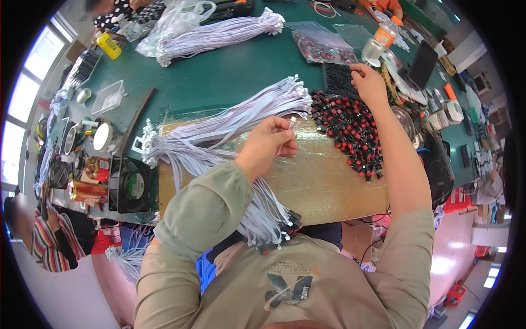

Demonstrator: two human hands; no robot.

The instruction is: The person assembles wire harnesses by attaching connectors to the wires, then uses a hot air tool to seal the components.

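My left hand (269, 143) is closed in a pinch on a white cable connector (293, 122), which points up above the board. Bundled white cables (241, 118) with white plugs at their ends lie beneath and beside that hand. My right hand (370, 85) is at the right edge of a black tray (335, 79) filled with small black parts. Its fingers are bent together, and what they hold, if anything, is too small to make out. Just below the tray spreads a heap of small black-and-red parts (350, 131). More cables hang over the board's near edge, some with black-and-red ends (290, 223).
A tan board (329, 200) lies on the green table (203, 77). Another cable bundle (219, 37) and a bag of red-and-black parts (323, 46) lie at the back. A fan (131, 185) and a can (87, 191) stand left; an orange-labelled bottle (386, 33) stands back right. Other people sit nearby.
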